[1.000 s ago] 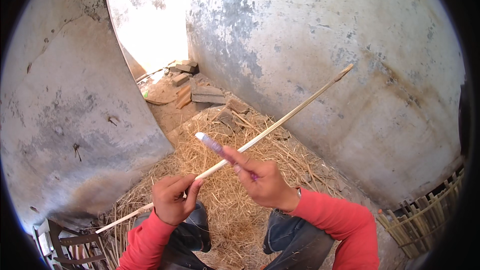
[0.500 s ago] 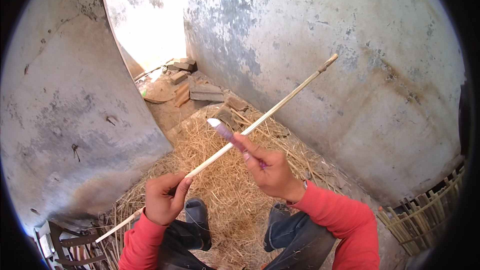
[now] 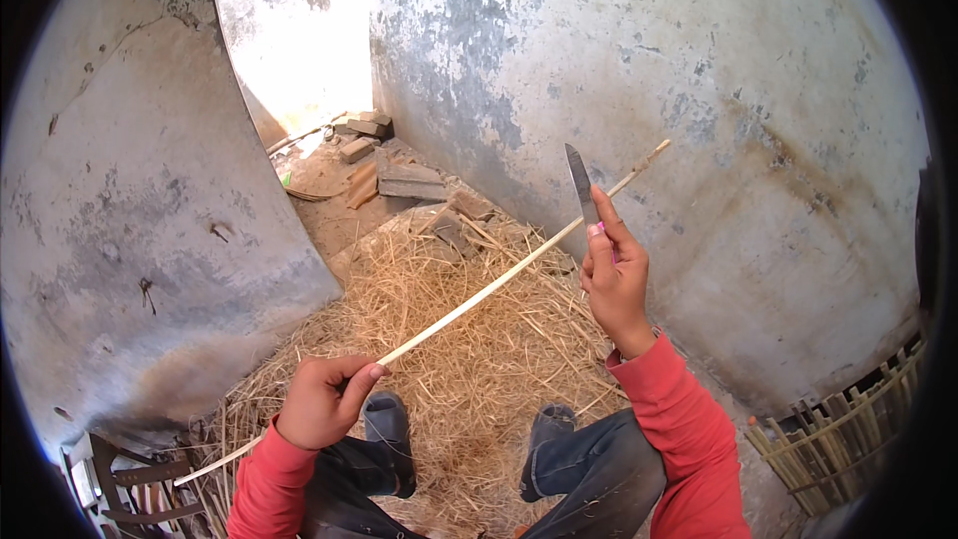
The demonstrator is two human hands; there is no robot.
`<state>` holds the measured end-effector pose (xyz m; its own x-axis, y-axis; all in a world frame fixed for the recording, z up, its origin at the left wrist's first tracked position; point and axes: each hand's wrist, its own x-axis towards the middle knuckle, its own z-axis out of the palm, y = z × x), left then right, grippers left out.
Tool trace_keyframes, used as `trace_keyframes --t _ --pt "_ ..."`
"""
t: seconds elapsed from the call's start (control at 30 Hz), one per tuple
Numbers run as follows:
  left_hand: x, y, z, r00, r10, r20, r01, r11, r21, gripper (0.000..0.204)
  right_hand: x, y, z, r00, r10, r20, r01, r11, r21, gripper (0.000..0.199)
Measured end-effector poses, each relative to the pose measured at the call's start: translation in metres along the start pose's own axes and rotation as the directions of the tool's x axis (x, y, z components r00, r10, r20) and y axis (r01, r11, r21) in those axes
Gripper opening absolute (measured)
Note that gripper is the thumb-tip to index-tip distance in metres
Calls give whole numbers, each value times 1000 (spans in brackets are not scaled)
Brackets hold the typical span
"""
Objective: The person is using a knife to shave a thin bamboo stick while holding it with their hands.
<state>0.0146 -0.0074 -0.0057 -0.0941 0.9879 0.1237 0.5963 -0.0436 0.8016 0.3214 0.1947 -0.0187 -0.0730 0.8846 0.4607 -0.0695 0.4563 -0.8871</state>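
Note:
A long, pale stripped stick [image 3: 486, 291] slants from the lower left up to the right, with a darker, rough far end. My left hand [image 3: 326, 399] is closed round its lower part, and the tail end runs out behind the wrist. In my right hand [image 3: 619, 284] is a knife [image 3: 579, 178] with a grey blade pointing up and a bit of pink at the handle. The blade lies against or just beside the stick near its far end; which of the two I cannot tell. Most of the handle is hidden by my fingers.
Straw and thin shavings [image 3: 469, 389] cover the floor round my feet. Bricks and broken blocks [image 3: 409, 178] lie by the bright doorway. Worn walls stand left and right. A slatted bamboo piece [image 3: 848, 429] is at lower right, a dark framed object [image 3: 125, 479] at lower left.
My right hand has moved up and right along the stick, from its middle to near the far end. The knife has turned so its blade points up. My left hand keeps its grip.

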Motion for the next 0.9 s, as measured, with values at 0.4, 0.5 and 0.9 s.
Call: trace_keyframes --t 0.4,0.5,0.9 --pt "2 3 9 995 -91 45 93 995 -48 28 -45 -2 41 953 -66 296 113 983 -144 48" --pt "5 7 10 995 -84 49 88 993 -73 29 -50 -1 51 947 -95 306 133 985 -108 49" --pt "7 8 13 984 -124 124 141 981 -131 31 -79 -14 78 827 -41 561 98 993 -72 49"
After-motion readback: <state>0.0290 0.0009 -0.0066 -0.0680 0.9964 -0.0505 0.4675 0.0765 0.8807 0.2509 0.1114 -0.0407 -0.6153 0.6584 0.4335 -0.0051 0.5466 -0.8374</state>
